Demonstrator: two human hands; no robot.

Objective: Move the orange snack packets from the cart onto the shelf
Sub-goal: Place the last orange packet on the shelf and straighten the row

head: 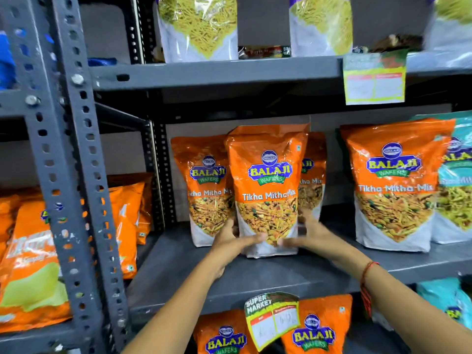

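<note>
An orange Balaji "Tikha Mitha Mix" packet (267, 185) stands upright on the grey middle shelf (255, 274). My left hand (233, 242) grips its lower left side and my right hand (306, 238) its lower right side, fingers meeting across the bottom front. Behind it stand two more orange packets, one to the left (204, 185) and one to the right (313, 175), partly hidden. Another orange packet (393, 185) stands apart on the right of the same shelf. The cart is out of view.
A teal packet (457, 180) leans at the far right. Yellow-filled clear packets (198, 26) fill the shelf above. Orange packets (316, 328) and a price tag (273, 318) sit below. A grey perforated upright (74, 175) stands left, with other orange bags (30, 264) beyond it.
</note>
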